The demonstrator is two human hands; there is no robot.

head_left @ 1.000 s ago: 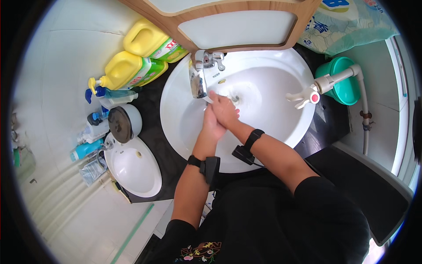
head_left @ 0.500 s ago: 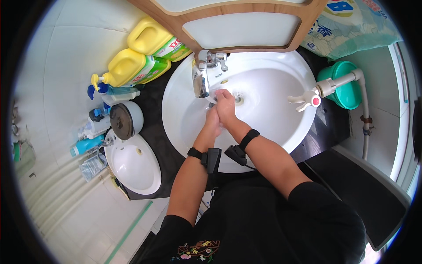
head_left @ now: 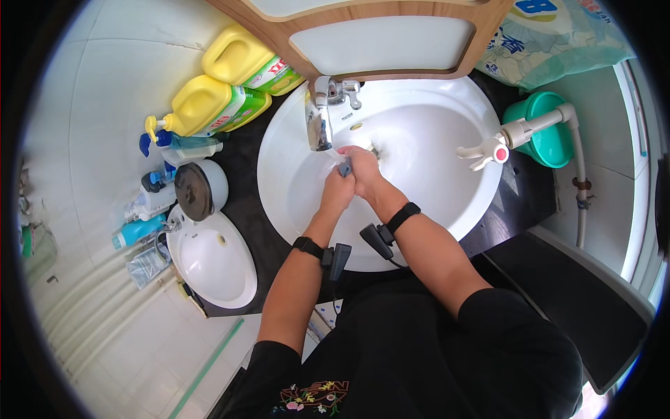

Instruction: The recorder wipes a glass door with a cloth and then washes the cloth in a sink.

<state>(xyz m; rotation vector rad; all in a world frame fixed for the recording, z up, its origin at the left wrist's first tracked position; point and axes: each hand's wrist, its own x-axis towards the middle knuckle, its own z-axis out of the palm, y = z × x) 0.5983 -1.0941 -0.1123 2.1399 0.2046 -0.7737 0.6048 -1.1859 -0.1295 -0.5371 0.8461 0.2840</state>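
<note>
Both of my hands are together over the white washbasin [head_left: 447, 195], just under the chrome faucet [head_left: 319, 126]. Water seems to run from its spout onto my fingers. My left hand [head_left: 339, 188] is closed around a small grey-blue object [head_left: 345, 167], whose kind I cannot make out; part of it sticks out above the fist. My right hand [head_left: 364, 167] is curled against the left one and touches that object. Its fingertips are partly hidden, under the stream. Each wrist wears a black strap with a small black device.
Yellow jugs [head_left: 199, 105], pump bottles and a lidded pot [head_left: 195, 192] line the left side, beside a mirror showing a second basin image [head_left: 216, 262]. A white valve [head_left: 492, 152] on a pipe and a green bucket [head_left: 548, 133] are at right. A wood-framed cabinet [head_left: 384, 70] overhangs the back.
My hands have shifted slightly toward me, and my left fist has turned. The grey-blue object now shows more clearly between them.
</note>
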